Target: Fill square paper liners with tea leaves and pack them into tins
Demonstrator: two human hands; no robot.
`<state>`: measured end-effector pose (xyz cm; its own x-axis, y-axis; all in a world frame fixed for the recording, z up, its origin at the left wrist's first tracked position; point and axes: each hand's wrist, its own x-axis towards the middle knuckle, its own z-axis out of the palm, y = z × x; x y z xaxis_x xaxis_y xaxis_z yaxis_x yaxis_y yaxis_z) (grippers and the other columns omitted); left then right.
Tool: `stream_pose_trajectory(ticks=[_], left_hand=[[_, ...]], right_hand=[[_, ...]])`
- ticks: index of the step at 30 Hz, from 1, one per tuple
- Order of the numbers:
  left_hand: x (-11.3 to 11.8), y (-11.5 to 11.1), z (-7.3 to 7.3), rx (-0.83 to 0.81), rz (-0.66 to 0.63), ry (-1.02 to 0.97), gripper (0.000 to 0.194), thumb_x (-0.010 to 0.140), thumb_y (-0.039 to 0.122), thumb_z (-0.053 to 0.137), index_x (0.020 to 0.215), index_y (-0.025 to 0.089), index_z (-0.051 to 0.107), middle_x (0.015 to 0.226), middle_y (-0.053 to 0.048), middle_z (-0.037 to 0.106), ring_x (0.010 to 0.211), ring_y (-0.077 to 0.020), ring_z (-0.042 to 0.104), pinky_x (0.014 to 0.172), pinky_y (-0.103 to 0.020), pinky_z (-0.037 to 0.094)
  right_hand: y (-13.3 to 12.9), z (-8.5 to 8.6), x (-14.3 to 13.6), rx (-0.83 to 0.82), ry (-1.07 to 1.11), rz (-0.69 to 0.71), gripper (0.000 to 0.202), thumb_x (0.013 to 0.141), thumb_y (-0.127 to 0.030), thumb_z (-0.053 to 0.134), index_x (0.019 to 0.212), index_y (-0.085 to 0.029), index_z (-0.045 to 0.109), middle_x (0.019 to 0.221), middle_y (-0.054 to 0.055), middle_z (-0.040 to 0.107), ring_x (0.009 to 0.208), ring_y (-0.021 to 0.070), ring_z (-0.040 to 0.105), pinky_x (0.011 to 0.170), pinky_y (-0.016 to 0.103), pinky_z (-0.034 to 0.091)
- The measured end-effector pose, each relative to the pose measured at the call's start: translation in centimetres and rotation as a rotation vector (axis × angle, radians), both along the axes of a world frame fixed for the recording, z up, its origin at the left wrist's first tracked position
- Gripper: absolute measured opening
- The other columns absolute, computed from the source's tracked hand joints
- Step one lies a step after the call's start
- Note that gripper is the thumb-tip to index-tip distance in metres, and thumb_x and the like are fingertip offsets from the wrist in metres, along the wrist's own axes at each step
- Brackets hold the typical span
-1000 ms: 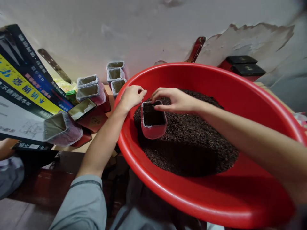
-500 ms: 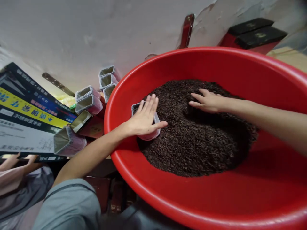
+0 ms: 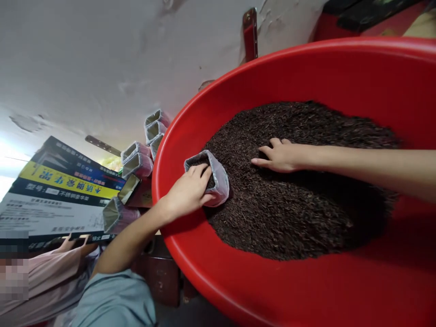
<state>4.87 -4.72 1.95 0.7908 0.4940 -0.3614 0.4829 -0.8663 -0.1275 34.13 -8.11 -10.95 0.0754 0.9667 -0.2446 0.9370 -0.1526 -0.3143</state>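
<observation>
A wide red basin [image 3: 340, 288] holds a heap of dark, dry, twisted leaves that look like loose tea [image 3: 275, 218]. At the heap's left edge a square box with a clear plastic liner [image 3: 221, 181] stands in the basin, tilted, with dark leaves in its mouth. My left hand [image 3: 190, 188] grips its near rim, fingers curled into the mouth and thumb along the outside. My right hand [image 3: 279, 156] rests open on the heap, palm down, fingers spread and their tips touching the leaves.
Left of the basin stand several lined boxes [image 3: 138, 164], mouths up. Beyond them is a large printed carton [image 3: 64, 195]. Another person's pink clothing [image 3: 57, 277] shows at lower left. Red boxes with dark lids [image 3: 364, 20] stand behind the basin, against the wall [image 3: 112, 59].
My left hand has gone from lying flat over the box's mouth to curling its fingers inside the rim. My right hand has shifted slightly left on the heap. The view has moved.
</observation>
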Motion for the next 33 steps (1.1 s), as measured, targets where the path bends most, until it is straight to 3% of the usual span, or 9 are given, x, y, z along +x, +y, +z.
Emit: stream_pose_trajectory(ticks=[4, 7, 10, 13, 17, 20, 23, 26, 33], left_hand=[[-0.1, 0.5, -0.6, 0.002, -0.024, -0.036, 0.089, 0.088, 0.044, 0.074, 0.153, 0.004, 0.028, 0.162, -0.032, 0.031, 0.154, -0.0408, 0.027, 0.124, -0.054, 0.032], [-0.1, 0.1, -0.9, 0.043, 0.002, -0.027, 0.079, 0.090, 0.034, 0.071, 0.150, 0.002, 0.032, 0.159, -0.031, 0.036, 0.150, -0.0406, 0.034, 0.123, -0.053, 0.033], [0.0, -0.5, -0.7, 0.063, 0.037, -0.011, 0.069, 0.090, 0.028, 0.071, 0.146, 0.004, 0.040, 0.153, -0.025, 0.046, 0.139, -0.0384, 0.046, 0.119, -0.049, 0.040], [0.0, -0.7, -0.2, 0.042, 0.054, -0.014, 0.066, 0.088, 0.029, 0.074, 0.143, 0.005, 0.045, 0.149, -0.021, 0.051, 0.133, -0.0359, 0.051, 0.116, -0.047, 0.044], [-0.3, -0.5, 0.0, 0.060, 0.058, -0.033, 0.066, 0.087, 0.035, 0.076, 0.141, 0.010, 0.048, 0.147, -0.020, 0.053, 0.132, -0.0353, 0.053, 0.112, -0.048, 0.047], [-0.3, -0.1, 0.0, 0.115, 0.026, -0.026, 0.070, 0.086, 0.044, 0.076, 0.142, 0.011, 0.048, 0.147, -0.024, 0.049, 0.136, -0.0394, 0.048, 0.112, -0.052, 0.046], [-0.3, 0.6, 0.0, 0.092, -0.015, -0.043, 0.086, 0.082, 0.060, 0.074, 0.146, 0.009, 0.045, 0.152, -0.026, 0.043, 0.142, -0.0427, 0.041, 0.116, -0.055, 0.041], [-0.2, 1.4, -0.3, 0.029, -0.032, -0.058, 0.102, 0.078, 0.071, 0.072, 0.149, 0.007, 0.040, 0.153, -0.028, 0.042, 0.144, -0.0432, 0.039, 0.120, -0.057, 0.035], [0.2, 1.4, -0.6, 0.023, -0.046, -0.012, 0.076, 0.082, 0.045, 0.071, 0.139, 0.001, 0.046, 0.148, -0.029, 0.046, 0.140, -0.0418, 0.042, 0.118, -0.053, 0.037]], right_hand=[[0.7, -1.6, 1.0, 0.130, 0.026, -0.048, 0.095, 0.085, -0.089, 0.022, 0.137, -0.022, 0.064, 0.142, 0.026, 0.054, 0.124, 0.0541, 0.054, 0.092, 0.073, 0.048], [0.4, -1.9, 0.6, 0.168, 0.087, 0.011, 0.091, 0.084, -0.089, 0.031, 0.146, -0.028, 0.057, 0.153, 0.022, 0.046, 0.130, 0.0552, 0.048, 0.095, 0.075, 0.045], [-0.4, -0.5, -0.8, 0.091, 0.119, 0.044, 0.086, 0.081, -0.088, 0.042, 0.145, -0.032, 0.058, 0.151, 0.019, 0.048, 0.130, 0.0540, 0.049, 0.099, 0.073, 0.044], [-1.1, 2.0, -2.4, -0.032, 0.102, 0.037, 0.084, 0.080, -0.084, 0.051, 0.140, -0.027, 0.063, 0.142, 0.022, 0.053, 0.123, 0.0499, 0.057, 0.100, 0.066, 0.047], [-1.4, 3.9, -3.1, -0.067, 0.078, 0.180, 0.071, 0.085, -0.076, 0.054, 0.126, -0.020, 0.071, 0.123, 0.021, 0.063, 0.106, 0.0410, 0.067, 0.096, 0.057, 0.053], [-1.6, 3.5, -2.9, 0.024, 0.055, 0.132, 0.070, 0.084, -0.080, 0.051, 0.122, -0.025, 0.073, 0.124, 0.020, 0.062, 0.108, 0.0418, 0.065, 0.089, 0.059, 0.055], [-1.9, 2.4, -2.8, 0.105, 0.057, 0.110, 0.074, 0.082, -0.080, 0.054, 0.138, -0.031, 0.065, 0.142, 0.021, 0.052, 0.126, 0.0492, 0.054, 0.092, 0.067, 0.051], [-2.0, 1.3, -2.8, 0.071, 0.097, 0.179, 0.083, 0.080, -0.081, 0.055, 0.148, -0.034, 0.056, 0.154, 0.018, 0.043, 0.137, 0.0506, 0.045, 0.099, 0.068, 0.048], [-1.6, 2.1, -2.8, -0.005, 0.070, 0.282, 0.085, 0.074, -0.087, 0.057, 0.134, -0.027, 0.067, 0.136, 0.019, 0.060, 0.116, 0.0449, 0.062, 0.098, 0.061, 0.050]])
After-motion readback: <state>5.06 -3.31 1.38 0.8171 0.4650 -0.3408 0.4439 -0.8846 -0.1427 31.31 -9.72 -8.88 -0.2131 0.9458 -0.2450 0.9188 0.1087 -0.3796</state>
